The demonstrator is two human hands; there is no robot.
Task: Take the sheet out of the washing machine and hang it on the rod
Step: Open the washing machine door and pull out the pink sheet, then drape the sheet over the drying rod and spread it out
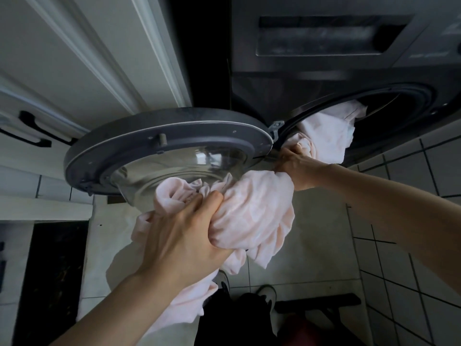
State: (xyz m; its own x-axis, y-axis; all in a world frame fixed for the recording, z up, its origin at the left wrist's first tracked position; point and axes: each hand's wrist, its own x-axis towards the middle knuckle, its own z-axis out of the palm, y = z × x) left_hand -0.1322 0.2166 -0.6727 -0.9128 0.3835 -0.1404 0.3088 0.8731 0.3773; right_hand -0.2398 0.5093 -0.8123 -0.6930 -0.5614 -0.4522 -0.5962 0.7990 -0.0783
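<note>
A pale pink sheet trails out of the dark washing machine's round opening as a twisted bundle. My left hand grips a bunched wad of it just below the open round door. At the lower left rim of the opening, my right hand grips the sheet where it leaves the drum. Part of the sheet still lies inside the drum, and a loose end hangs toward the floor under my left arm. No rod is in view.
The machine's door swings out to the left at hand height. White cabinet doors with black handles stand at the left. White tiled floor and a tiled wall at the right surround my feet, with a dark stool-like object beside them.
</note>
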